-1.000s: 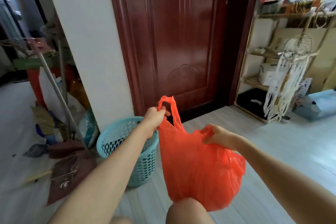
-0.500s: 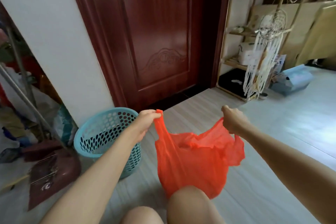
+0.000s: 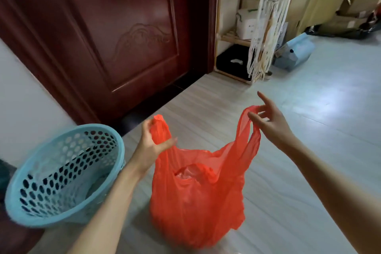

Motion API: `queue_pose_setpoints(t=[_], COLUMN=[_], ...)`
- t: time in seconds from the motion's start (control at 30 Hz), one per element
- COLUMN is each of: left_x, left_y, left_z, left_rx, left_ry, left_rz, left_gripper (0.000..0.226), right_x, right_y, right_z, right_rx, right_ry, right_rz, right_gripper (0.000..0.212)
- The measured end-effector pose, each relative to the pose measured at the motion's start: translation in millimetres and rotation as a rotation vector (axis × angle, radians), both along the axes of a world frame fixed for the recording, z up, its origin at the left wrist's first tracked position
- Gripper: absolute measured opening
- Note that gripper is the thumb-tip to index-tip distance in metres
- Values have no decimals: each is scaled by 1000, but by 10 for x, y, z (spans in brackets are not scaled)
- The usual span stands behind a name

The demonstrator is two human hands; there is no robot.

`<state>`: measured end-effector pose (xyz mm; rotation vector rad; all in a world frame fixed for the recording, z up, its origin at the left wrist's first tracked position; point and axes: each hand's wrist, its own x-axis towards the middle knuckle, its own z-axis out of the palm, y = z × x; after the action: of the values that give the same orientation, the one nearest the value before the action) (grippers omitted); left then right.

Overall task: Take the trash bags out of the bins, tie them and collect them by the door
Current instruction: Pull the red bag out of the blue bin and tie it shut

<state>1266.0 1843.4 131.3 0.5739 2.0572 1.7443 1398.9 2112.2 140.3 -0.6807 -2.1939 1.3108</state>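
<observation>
Head view, single frame. Red trash bag point(image 3: 198, 198) sits on the pale floor point(image 3: 299, 171), out of the blue perforated bin point(image 3: 61, 175) that stands just beside it on your left, and close to the dark wooden door point(image 3: 115, 33). Its mouth gapes, untied, with crumpled contents showing inside.

Risks, as judged from this frame: the bag's film looks thin, so a sharp pull on the handles while knotting could stretch or tear them. The right-hand loop is held only lightly, so it may slip off your fingers and let the mouth sag open, spilling the contents. The bin stands close to your left forearm; a wide elbow movement could knock it over.

Hands: your left hand point(image 3: 152, 142) is clenched around the left handle loop, thumb and fingers wrapped over the gathered plastic, which rises above the fist. Your right hand point(image 3: 270, 123) is largely spread; the right handle loop hangs pinched between thumb and one or two fingers, the remaining fingers extended and free. Both handles are drawn apart, not yet crossed for a knot.
</observation>
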Motion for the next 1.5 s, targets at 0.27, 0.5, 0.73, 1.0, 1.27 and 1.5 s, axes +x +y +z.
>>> queue_pose_setpoints(t=[0.27, 0.5, 0.73, 1.0, 1.27, 1.5], left_x=[122, 200, 247, 123, 167, 16], left_y=[-360, -272, 45, 216, 530, 483], left_z=[-623, -924, -1144, -1633, -1590, -1709], left_rx=[-334, -588, -197, 406, 433, 326], left_ry=[-33, 318, -95, -722, -738, -671], left_rz=[-404, -395, 183, 653, 552, 137], left_gripper=[122, 77, 26, 31, 37, 27], right_x=[563, 704, 271, 382, 364, 121], right_y=[-129, -517, -633, -352, -192, -22], right_z=[-756, -1235, -1297, -1713, -1826, -1875], right_rx=[-95, -31, -463, -968, -722, -818], right_ry=[-117, -429, -136, 24, -134, 156], right_rz=[216, 477, -136, -436, -439, -457], right_gripper=[117, 115, 16, 16, 16, 33])
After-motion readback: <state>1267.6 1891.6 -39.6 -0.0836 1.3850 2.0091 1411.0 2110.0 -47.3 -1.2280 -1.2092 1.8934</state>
